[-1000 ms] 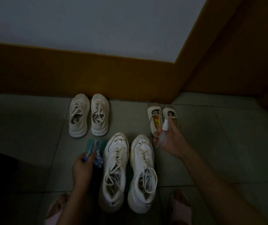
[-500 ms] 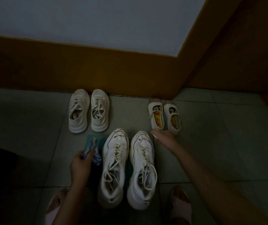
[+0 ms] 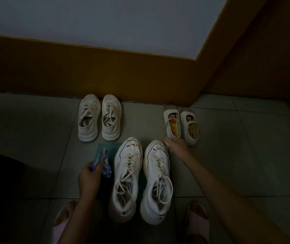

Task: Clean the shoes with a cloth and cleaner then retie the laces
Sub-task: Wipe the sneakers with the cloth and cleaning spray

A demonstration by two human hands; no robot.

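A blue patterned cloth (image 3: 102,162) is pinched by the left hand (image 3: 89,176), left of the near white sneakers (image 3: 140,180). Whether anything is gripped by the curled right hand (image 3: 176,146) cannot be told.

bare forearms, pink slippers (image 3: 199,224)

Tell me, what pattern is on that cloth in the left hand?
Wavy blue, white and yellow stripes on the cloth, gripped by the left hand; head view, the only one.
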